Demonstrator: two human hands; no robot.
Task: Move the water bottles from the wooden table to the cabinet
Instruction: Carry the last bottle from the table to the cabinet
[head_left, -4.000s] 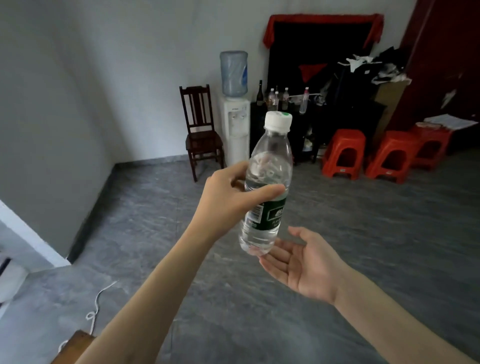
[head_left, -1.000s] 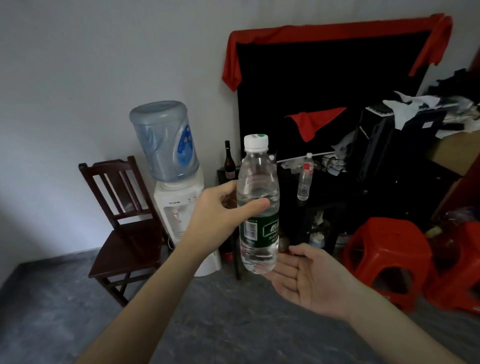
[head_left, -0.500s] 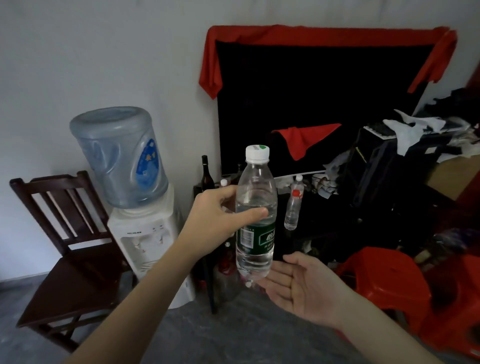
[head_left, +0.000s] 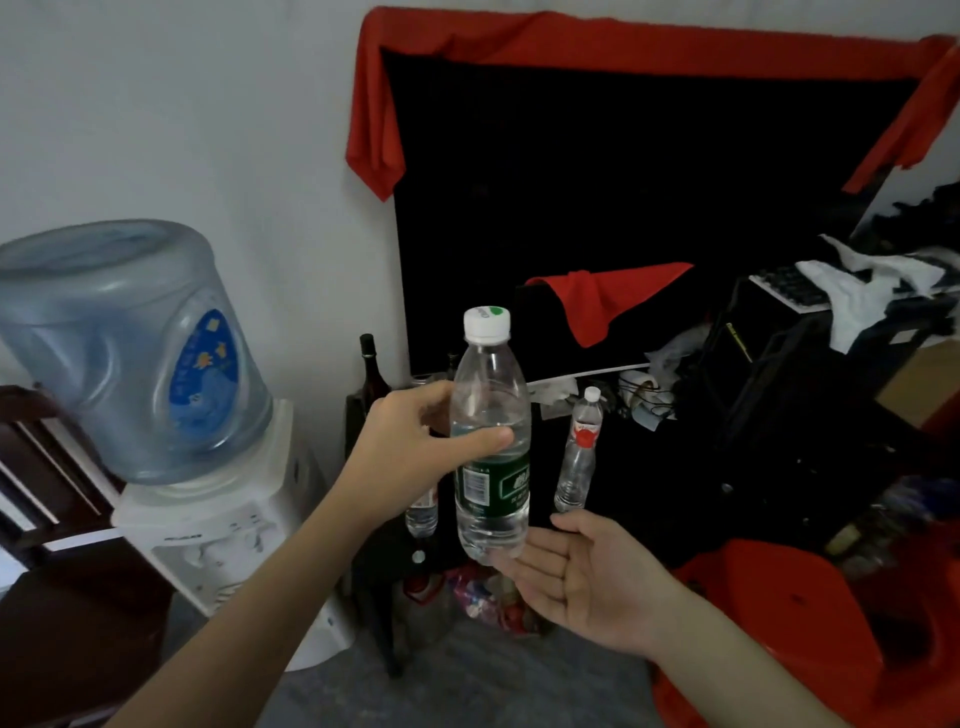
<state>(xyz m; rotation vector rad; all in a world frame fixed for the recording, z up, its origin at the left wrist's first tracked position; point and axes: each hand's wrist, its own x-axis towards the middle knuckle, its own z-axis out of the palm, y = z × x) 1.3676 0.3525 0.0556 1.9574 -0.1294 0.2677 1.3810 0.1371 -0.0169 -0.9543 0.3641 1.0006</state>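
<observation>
Bottle (head_left: 491, 457) is gripped upright at mid-body by left hand (head_left: 410, 457), in the air before the dark cabinet (head_left: 649, 467). Right hand (head_left: 582, 577) is held flat, palm up, beneath its base. Bottle should be kept vertical and set beside the small bottle (head_left: 579, 452).

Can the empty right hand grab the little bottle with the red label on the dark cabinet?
Probably yes. The right hand is open and holds nothing, and the little bottle stands just beyond its fingertips with nothing between them. The left hand holds the big bottle off to the side.
</observation>
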